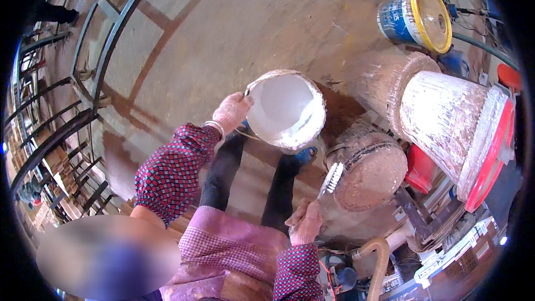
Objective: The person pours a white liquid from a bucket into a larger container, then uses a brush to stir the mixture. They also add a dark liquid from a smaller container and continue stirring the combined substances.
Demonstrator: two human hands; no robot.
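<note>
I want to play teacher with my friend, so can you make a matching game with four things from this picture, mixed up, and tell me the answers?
Things:
1. Brush
2. Left hand
3. Apron
4. Bucket at the upper right

Clues:
A. Pinkish purple, partly checked
B. Held in the right hand
C. Blue and white, with a yellow edge
D. At the rim of the bucket with the white inside

Right pairs: 1-B, 2-D, 3-A, 4-C
</note>
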